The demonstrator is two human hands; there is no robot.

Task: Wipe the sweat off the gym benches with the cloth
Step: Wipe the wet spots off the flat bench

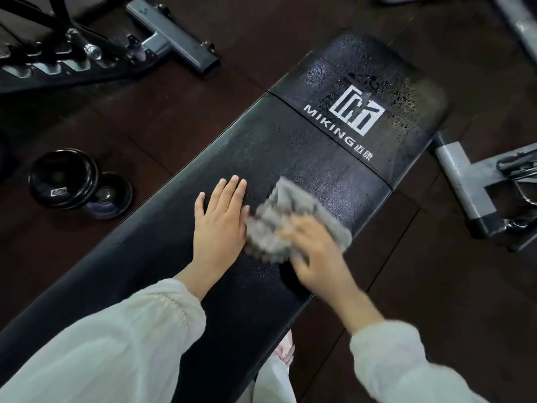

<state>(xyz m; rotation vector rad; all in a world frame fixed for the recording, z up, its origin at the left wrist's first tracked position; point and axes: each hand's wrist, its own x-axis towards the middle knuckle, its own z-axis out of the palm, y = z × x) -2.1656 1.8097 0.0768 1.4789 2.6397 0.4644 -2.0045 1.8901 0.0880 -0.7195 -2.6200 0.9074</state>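
A long black padded gym bench runs from lower left to upper right. Its far end carries a white MIKING logo and is beaded with sweat droplets. My left hand lies flat on the pad with straight fingers. Just to its right, a crumpled grey cloth sits on the pad. My right hand is on top of the cloth, blurred with motion; its fingers seem to hold the cloth's near edge. Both arms wear white sleeves.
Black dumbbell heads lie on the dark floor left of the bench. A grey metal frame foot of another machine is at the top left. The bench's grey base bar sticks out on the right.
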